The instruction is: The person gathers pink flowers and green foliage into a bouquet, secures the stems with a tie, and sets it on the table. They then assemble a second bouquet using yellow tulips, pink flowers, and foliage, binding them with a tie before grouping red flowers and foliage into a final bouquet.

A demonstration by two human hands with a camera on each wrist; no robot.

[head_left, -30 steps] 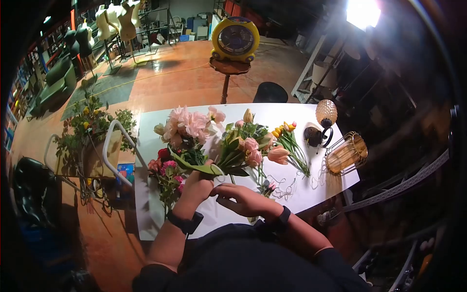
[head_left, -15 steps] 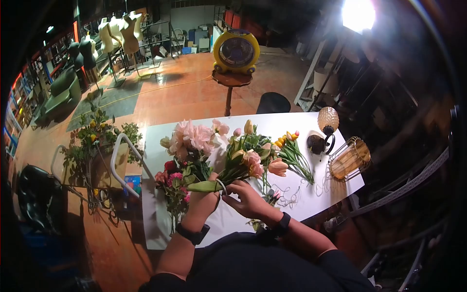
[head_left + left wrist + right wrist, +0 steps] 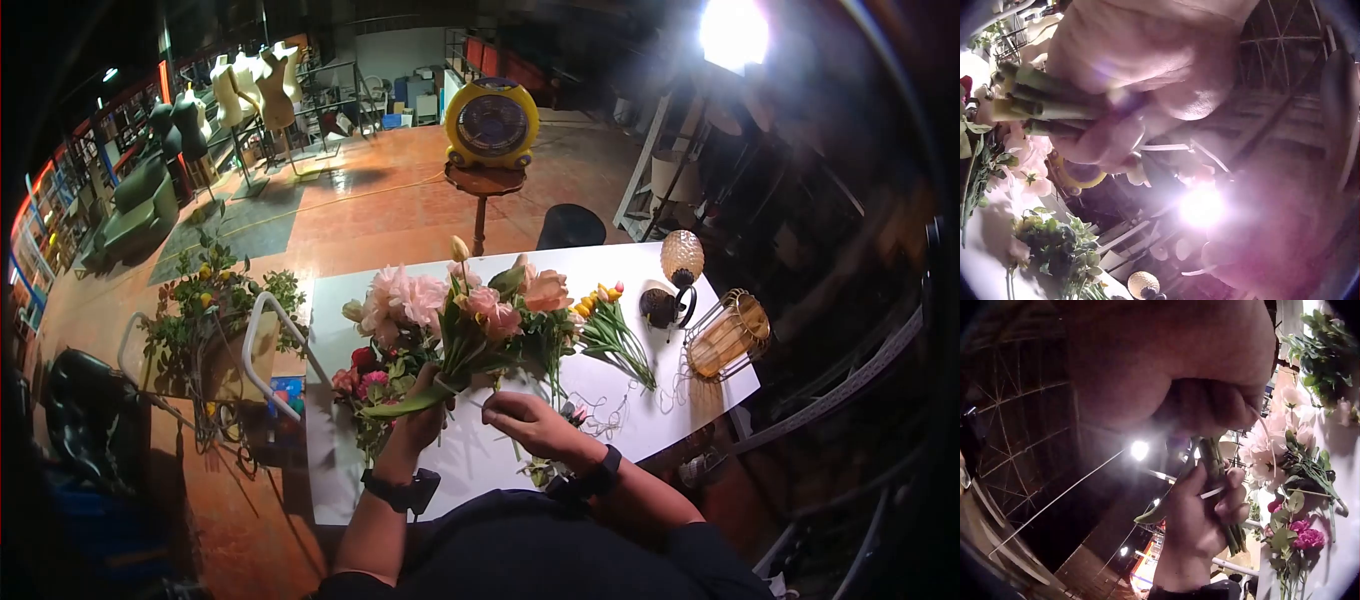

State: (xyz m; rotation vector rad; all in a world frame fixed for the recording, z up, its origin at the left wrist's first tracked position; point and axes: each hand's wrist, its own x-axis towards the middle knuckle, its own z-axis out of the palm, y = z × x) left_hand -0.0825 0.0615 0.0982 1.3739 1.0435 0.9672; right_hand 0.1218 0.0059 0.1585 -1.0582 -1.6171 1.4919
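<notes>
My left hand [image 3: 424, 424] grips the stems of a bunch of pink tulips [image 3: 482, 318], its blooms pointing up and away from me. In the left wrist view, the cut stem ends [image 3: 1038, 106] stick out past the curled fingers. A thin white strip [image 3: 1212, 494] crosses the stems at the left thumb. My right hand [image 3: 535, 425] is just to the right, fingers curled, pinching a white strand [image 3: 1267, 437] that hangs in a curve from its fingertips. One long leaf [image 3: 405, 402] juts out left from the bunch.
On the white table [image 3: 460, 490] lie pale pink peonies [image 3: 395, 300], red and magenta flowers [image 3: 365, 380], small yellow tulips [image 3: 605, 310] and tangled string [image 3: 605, 412]. A lamp [image 3: 682, 262] and a wire basket [image 3: 728, 335] stand at right. Leafy branches [image 3: 215, 290] are at left.
The bunch has turned from leaning right to more upright, with its blooms now further left. My hands have drawn apart, the right one away from the stems. The head view has shifted.
</notes>
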